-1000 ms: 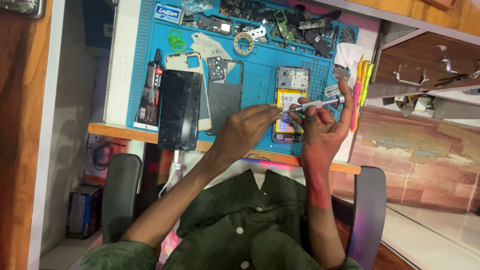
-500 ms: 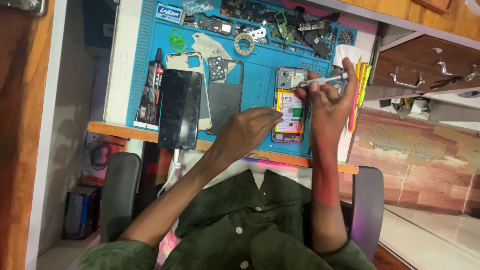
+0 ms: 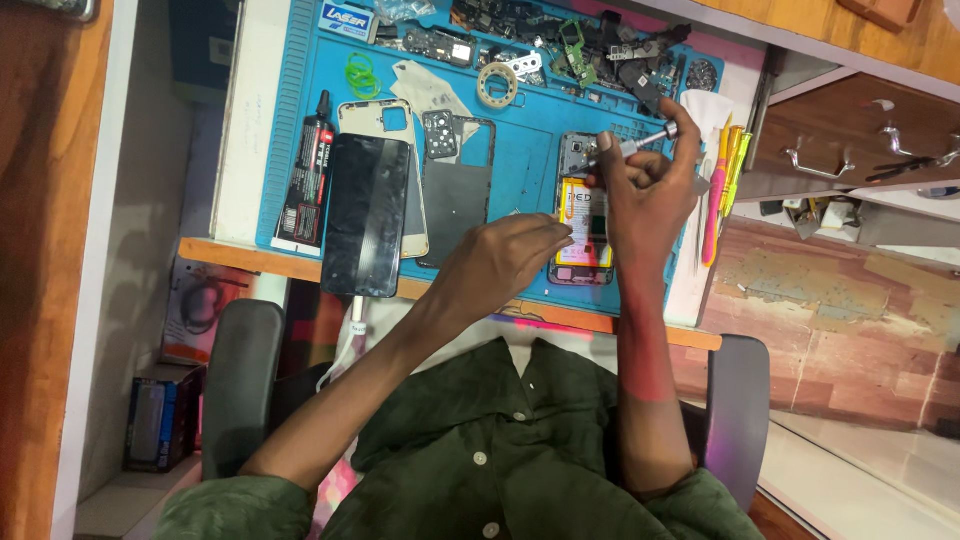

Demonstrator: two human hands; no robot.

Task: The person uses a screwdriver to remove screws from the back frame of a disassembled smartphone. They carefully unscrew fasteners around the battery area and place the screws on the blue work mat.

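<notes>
An opened phone with a yellow battery lies on the blue work mat, right of middle. My left hand reaches in from the left, its fingertips holding the phone's left edge. My right hand hovers over the phone's right side, gripping a small silver screwdriver. The screwdriver's tip points at the phone's top end, near the camera area.
A black phone screen, a dark back cover and a glue tube lie on the mat's left half. A tape roll, green rubber bands and loose parts sit at the back. Pink and yellow tools lie right.
My right hand has moved up from the phone's lower half to its top end, carrying the screwdriver. My left hand has stayed at the phone's left edge.
</notes>
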